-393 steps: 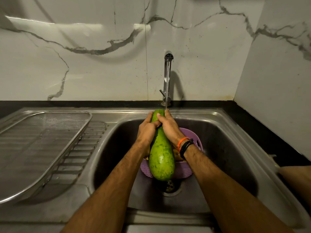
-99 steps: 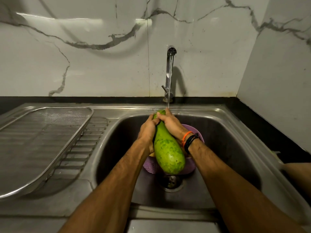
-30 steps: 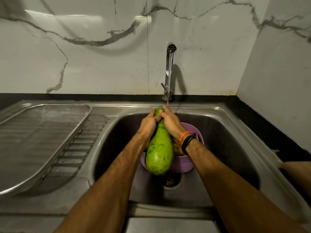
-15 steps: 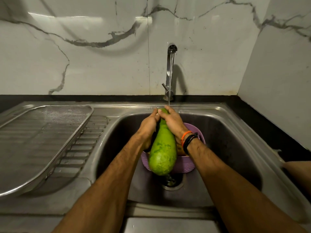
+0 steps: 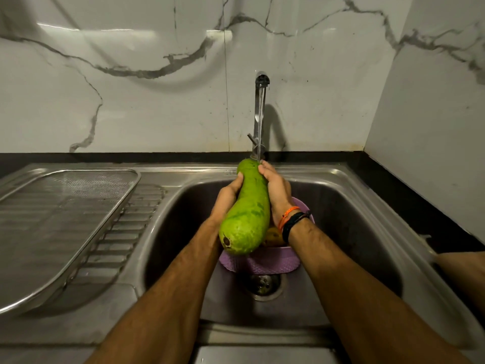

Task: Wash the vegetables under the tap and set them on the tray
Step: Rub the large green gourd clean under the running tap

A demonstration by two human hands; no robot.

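Raised higher now, gourd (image 5: 248, 208) gripped by left hand (image 5: 226, 198) and right hand (image 5: 277, 191) under tap (image 5: 260, 114).

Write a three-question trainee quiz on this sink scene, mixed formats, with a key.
1. True or false: the mesh tray on the drainboard already holds a vegetable.
2. Where does the tap water land? A) the gourd's narrow top B) the drain C) the tray
3. Fill in: the green gourd is held over a ____ basket in the sink.

Key: 1 false. 2 A; the left hand and right hand both grip the gourd there. 3 purple.
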